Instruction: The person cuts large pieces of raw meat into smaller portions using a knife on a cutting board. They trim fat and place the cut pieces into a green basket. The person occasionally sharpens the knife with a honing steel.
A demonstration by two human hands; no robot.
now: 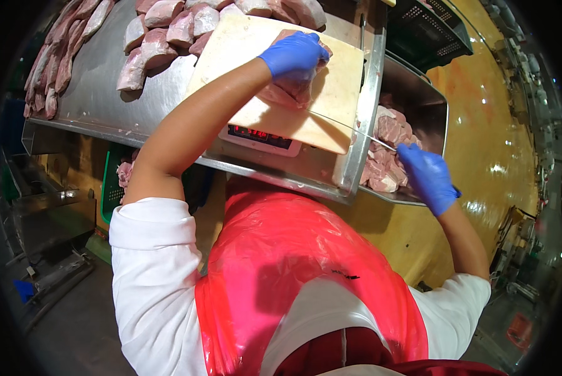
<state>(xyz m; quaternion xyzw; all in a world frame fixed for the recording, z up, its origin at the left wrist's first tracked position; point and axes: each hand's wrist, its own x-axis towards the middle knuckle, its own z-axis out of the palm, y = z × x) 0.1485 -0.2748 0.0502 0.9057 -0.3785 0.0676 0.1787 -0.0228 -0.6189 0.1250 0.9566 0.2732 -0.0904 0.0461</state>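
Note:
My left hand (pixel 293 55), in a blue glove, is closed over a large piece of raw meat (pixel 288 93) on the white cutting board (pixel 224 59). My right hand (pixel 428 177), also gloved in blue, is off to the right past the table's edge. It grips a long thin knife (pixel 359 131), whose handle the fingers hide. The blade slants up and left across the board, its tip close to the lower edge of the meat. Whether the tip touches the meat, I cannot tell.
A scale with a lit red display (pixel 259 136) sits under the board's near edge. Several meat pieces (pixel 162 37) lie on the steel table (pixel 99 81), with long strips (pixel 64 53) at far left. To the right, a metal tub (pixel 441 116) holds cut meat below a dark green crate (pixel 428 34).

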